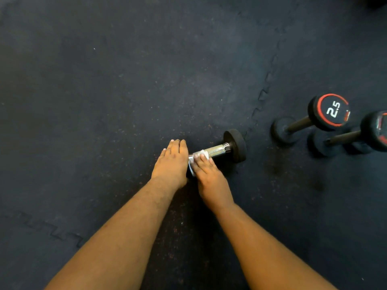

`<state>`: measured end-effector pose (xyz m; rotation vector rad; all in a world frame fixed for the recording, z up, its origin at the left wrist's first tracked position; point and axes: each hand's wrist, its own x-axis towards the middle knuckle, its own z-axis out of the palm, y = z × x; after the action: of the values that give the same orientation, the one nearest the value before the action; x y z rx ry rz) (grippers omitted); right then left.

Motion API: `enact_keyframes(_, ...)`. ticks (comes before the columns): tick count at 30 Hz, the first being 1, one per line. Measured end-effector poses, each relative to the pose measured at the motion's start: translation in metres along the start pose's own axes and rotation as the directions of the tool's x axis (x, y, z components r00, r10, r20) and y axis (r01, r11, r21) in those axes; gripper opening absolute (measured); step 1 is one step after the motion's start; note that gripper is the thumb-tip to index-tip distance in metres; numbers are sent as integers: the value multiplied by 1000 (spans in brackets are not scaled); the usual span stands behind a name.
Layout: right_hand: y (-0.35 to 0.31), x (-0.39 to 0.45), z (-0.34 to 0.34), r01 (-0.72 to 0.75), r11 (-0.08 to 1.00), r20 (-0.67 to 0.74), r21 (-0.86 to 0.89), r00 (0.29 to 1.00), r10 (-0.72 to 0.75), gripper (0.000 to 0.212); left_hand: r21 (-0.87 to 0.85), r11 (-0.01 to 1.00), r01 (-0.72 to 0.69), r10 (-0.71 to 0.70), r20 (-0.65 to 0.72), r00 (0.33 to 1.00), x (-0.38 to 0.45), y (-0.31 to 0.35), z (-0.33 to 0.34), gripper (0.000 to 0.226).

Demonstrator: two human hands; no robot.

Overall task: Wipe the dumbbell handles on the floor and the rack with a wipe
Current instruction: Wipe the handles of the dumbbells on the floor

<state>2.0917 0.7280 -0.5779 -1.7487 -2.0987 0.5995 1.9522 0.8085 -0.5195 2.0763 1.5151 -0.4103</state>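
On floor: right hand [209,174] fingers press wipe [200,155] onto dumbbell [217,150] handle; left hand [171,162] flat, steadying. Next: stroke toward bare end.

White wipe [200,155] wraps the floor-lying dumbbell's [230,146] knurled chrome handle [215,150].

The dumbbell handle [217,150] is bright metal, shiny at its collar and roughened by fine knurling along the shaft. Its end weight [235,145] looks like matt black rubber. The wipe [200,155] is thin, white and crumpled (cloth or paper, hard to tell). The floor [125,91] is dark, speckled rubber matting, dull and slightly grainy. The upright 2.5 dumbbell [328,111] has a smoother, faintly glossy cap.
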Motion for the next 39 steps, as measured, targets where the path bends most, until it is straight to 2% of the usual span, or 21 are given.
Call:
enact_keyframes(1, -7, -12, 2, -168, 972, -63, 162, 982, 180, 48, -4, 1000, -4, 4, 1, 1000, 0, 0, -1, 119)
enact_keyframes(2, -15, -18, 4, -381, 838, -103, 391, 887, 451, 44, -6, 1000, -7, 7, 3, 1000, 0, 0, -1, 121)
enact_keyframes(3, -21, -18, 6, -541, 547, -58, 639, 675, 735, 41, -5, 1000, -7, 7, 3, 1000, -1, 0, -2, 123)
enact_keyframes(4, -29, -12, 6, -536, 151, 106, 831, 419, 902, 39, 3, 1000, -9, 9, -1, 1000, -1, 0, -1, 123)
enact_keyframes(5, -31, -2, 9, -379, -177, 285, 908, 252, 925, 38, 15, 1000, -9, 9, -8, 1000, -3, 1, 1, 123)
enact_keyframes(6, -28, 12, 8, -190, -354, 389, 916, 205, 898, 37, 28, 1000, -9, 9, -20, 1000, -5, 1, 4, 122)
enact_keyframes(8, -13, 43, -3, 88, -501, 470, 861, 240, 849, 31, 51, 999, -10, 12, -53, 999, -7, 1, 10, 120)
enact_keyframes(10, 6, 67, -14, 256, -570, 505, 781, 279, 817, 25, 64, 998, -11, 16, -73, 997, -6, 2, 13, 121)
enact_keyframes(12, 13, 71, -14, 305, -605, 522, 736, 315, 793, 23, 68, 998, -13, 17, -66, 998, -5, 2, 14, 122)
enact_keyframes(15, -6, 56, -2, 113, -625, 503, 773, 491, 711, 23, 70, 997, -12, 16, -66, 998, -5, 1, 15, 121)
enact_keyframes(17, -4, 56, -8, 64, -649, 527, 758, 526, 668, 17, 76, 997, -11, 16, -64, 998, -6, 1, 16, 120)
enact_keyframes(20, 6, 71, -20, 167, -635, 515, 754, 449, 730, 25, 73, 997, -8, 13, -69, 998, -5, 1, 15, 120)
enact_keyframes(21, 4, 72, -18, 127, -624, 523, 771, 432, 735, 22, 67, 998, -6, 11, -69, 998, -5, 1, 14, 120)
enact_keyframes(24, -5, 65, -9, -30, -608, 546, 793, 478, 688, 11, 61, 998, -2, 6, -60, 998, -6, 3, 13, 118)
enact_keyframes(25, -1, 64, -12, -1, -615, 540, 789, 479, 692, 13, 67, 998, -1, 5, -61, 998, -6, 3, 12, 118)
enact_keyframes(28, 12, 74, -19, 152, -615, 522, 774, 396, 755, 18, 68, 998, 0, 4, -58, 998, -7, 3, 12, 116)
enact_keyframes(32, -13, 64, -11, -29, -620, 571, 784, 428, 701, 7, 57, 998, 4, 0, -61, 998, -7, 4, 11, 116)
enact_keyframes(34, -16, 64, -23, 23, -629, 578, 777, 369, 728, 14, 68, 998, 4, 1, -64, 998, -7, 3, 12, 117)
enact_keyframes(36, -9, 75, -39, 92, -610, 576, 787, 245, 780, 16, 74, 997, -1, 5, -51, 999, -6, 3, 11, 119)
enact_keyframes(37, -4, 81, -43, 78, -616, 591, 784, 212, 779, 14, 72, 997, 1, 2, -42, 999, -6, 4, 10, 120)
enact_keyframes(39, 2, 90, -45, 7, -648, 632, 761, 217, 744, 8, 70, 998, 6, -4, -34, 999, -5, 4, 7, 121)
